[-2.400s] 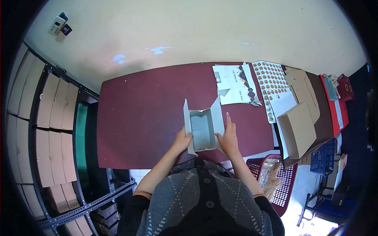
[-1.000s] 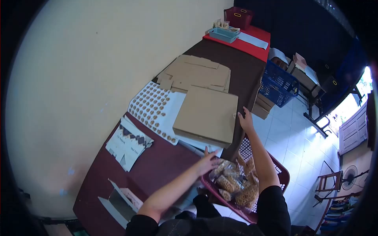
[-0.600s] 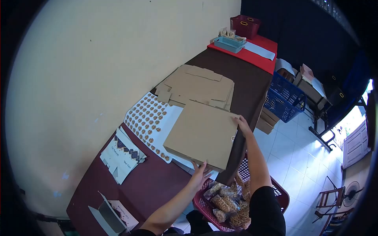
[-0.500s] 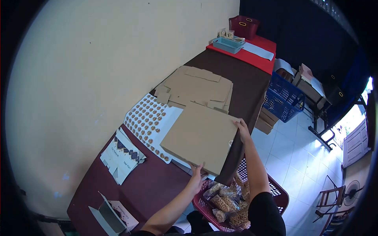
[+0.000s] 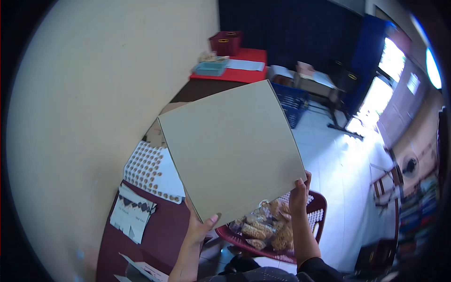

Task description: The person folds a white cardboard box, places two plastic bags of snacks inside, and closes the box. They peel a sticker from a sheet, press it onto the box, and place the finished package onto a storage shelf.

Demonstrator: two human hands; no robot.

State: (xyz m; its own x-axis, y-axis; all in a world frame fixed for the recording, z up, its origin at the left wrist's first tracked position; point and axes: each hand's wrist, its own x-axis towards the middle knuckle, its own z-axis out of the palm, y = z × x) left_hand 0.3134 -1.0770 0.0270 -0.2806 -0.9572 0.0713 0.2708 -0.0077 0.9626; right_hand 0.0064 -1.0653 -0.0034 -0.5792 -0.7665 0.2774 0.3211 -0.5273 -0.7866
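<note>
A square brown cardboard box [image 5: 230,150] is lifted in front of me, its broad flat face turned up toward the camera. My left hand [image 5: 199,228] grips the near left corner, with the thumb on top. At the near right corner my right hand [image 5: 299,191] is closed on the box, fingers partly hidden behind it. A small round sticker [image 5: 264,203] shows at its near edge. Left of the box lies a white sheet of round stickers [image 5: 149,170]. Beneath my arms a maroon basket [image 5: 321,207] holds several clear bags of snacks [image 5: 256,231].
Printed flattened cartons [image 5: 131,214] and an opened small box [image 5: 141,270] lie on the maroon-covered table [image 5: 164,235]. Farther back, a red-covered end bears a teal tray [image 5: 210,69] and a maroon bin [image 5: 226,44]. A blue crate [image 5: 290,103] stands on the floor to the right.
Both hands have raised the box off the table and tilted its broad face toward the camera. My right hand now holds the near right corner. The view has swung right.
</note>
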